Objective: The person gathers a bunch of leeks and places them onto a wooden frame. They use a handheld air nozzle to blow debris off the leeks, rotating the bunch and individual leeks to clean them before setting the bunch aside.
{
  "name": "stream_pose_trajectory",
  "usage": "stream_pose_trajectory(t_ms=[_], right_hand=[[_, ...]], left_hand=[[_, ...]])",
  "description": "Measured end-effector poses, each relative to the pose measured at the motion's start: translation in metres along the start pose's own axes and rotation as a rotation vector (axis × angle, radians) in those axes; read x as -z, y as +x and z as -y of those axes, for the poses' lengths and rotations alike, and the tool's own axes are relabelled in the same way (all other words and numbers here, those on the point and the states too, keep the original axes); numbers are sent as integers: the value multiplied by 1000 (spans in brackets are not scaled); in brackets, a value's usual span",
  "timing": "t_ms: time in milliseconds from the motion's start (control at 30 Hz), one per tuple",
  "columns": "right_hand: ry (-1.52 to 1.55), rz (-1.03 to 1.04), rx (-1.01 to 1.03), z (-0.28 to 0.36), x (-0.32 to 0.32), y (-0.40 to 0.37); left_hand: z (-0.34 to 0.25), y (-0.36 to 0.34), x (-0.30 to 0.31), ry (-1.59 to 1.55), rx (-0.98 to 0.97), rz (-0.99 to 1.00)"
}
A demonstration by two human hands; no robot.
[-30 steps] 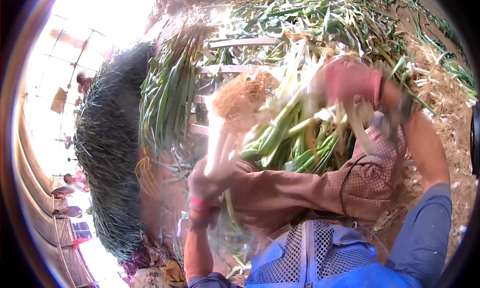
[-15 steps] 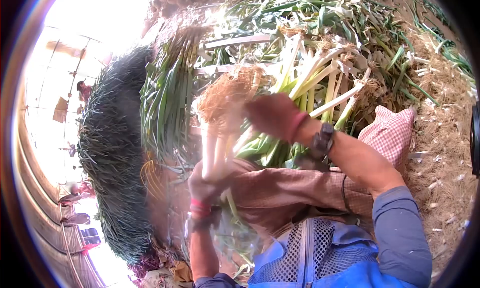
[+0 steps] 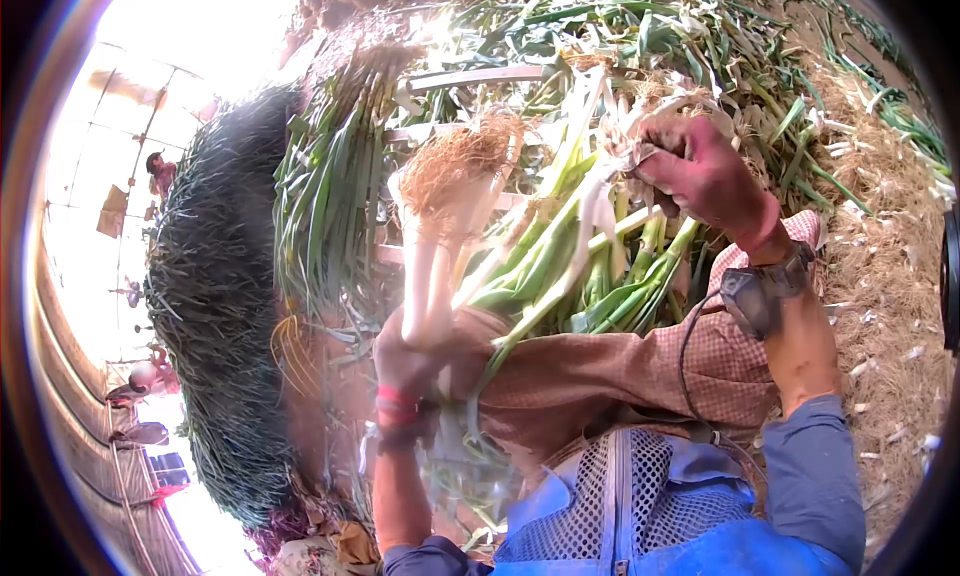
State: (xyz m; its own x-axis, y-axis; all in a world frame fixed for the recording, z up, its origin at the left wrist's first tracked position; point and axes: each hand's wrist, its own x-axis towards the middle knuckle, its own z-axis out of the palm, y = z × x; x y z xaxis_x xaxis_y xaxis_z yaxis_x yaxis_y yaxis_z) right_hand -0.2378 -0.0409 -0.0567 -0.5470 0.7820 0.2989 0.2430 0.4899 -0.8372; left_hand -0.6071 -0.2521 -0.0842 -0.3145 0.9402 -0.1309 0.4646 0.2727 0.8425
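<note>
My left hand [image 3: 410,361], in a dark glove with a red band at the wrist, is closed around a small bunch of white-stalked green onions [image 3: 440,246] held upright, brown roots at the top. My right hand [image 3: 705,171], in a reddish glove, grips the root end of a green onion stalk [image 3: 590,216] lifted from the loose pile [image 3: 600,276] lying across my checked-cloth lap [image 3: 600,376]. A watch sits on my right wrist.
A tall stack of bundled green onions [image 3: 320,186] and a dark rounded heap [image 3: 215,296] stand at the left. More loose green onions [image 3: 650,36] spread ahead. Straw and peelings cover the ground [image 3: 880,266] at the right. Other people [image 3: 160,171] work far off at the left.
My right hand has swung from beside the left hand's bunch up and to the right, and now grips a stalk in the pile. The left hand has kept its bunch upright.
</note>
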Motion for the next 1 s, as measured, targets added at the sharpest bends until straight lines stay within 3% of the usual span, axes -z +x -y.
stream_pose_trajectory(t_ms=[100,167,200,267,333,367,400,433,467,567,633,667,767,800,833,867,1000], right_hand=[[120,-135,352,17,7,12],[51,-297,724,24,9,36],[15,-379,836,26,7,46],[-74,-469,892,29,-1,54],[169,-506,673,36,-27,54],[434,-489,476,40,-45,51],[734,-451,262,48,-64,49],[1627,-230,-180,68,-82,52],[1450,-328,-310,74,-93,53],[1973,-178,-373,56,-126,60],[1799,-456,-433,59,-149,68],[1734,-540,-454,57,-159,70],[2022,-600,-476,36,-179,75],[1884,-707,-476,36,-189,77],[1883,-708,-476,33,-191,73],[1871,-607,-342,28,-194,67],[1695,-676,-353,22,-198,69]], left_hand=[[-1,2,4,58,-53,29],[-12,0,5,-181,129,111],[0,3,7,-3,14,54],[7,2,9,-66,9,54],[21,5,15,-177,-14,120],[36,9,18,-206,4,147],[13,4,16,-204,13,168],[-10,1,14,-203,22,188],[-6,1,15,-203,21,184],[19,7,14,-162,7,148],[26,10,11,-46,-97,77],[24,9,10,-97,-48,92],[25,9,6,-198,-63,130],[24,11,11,-199,-90,184],[21,8,12,-201,-91,185],[3,2,12,-273,-52,207],[-10,-13,-2,-376,-75,213]])
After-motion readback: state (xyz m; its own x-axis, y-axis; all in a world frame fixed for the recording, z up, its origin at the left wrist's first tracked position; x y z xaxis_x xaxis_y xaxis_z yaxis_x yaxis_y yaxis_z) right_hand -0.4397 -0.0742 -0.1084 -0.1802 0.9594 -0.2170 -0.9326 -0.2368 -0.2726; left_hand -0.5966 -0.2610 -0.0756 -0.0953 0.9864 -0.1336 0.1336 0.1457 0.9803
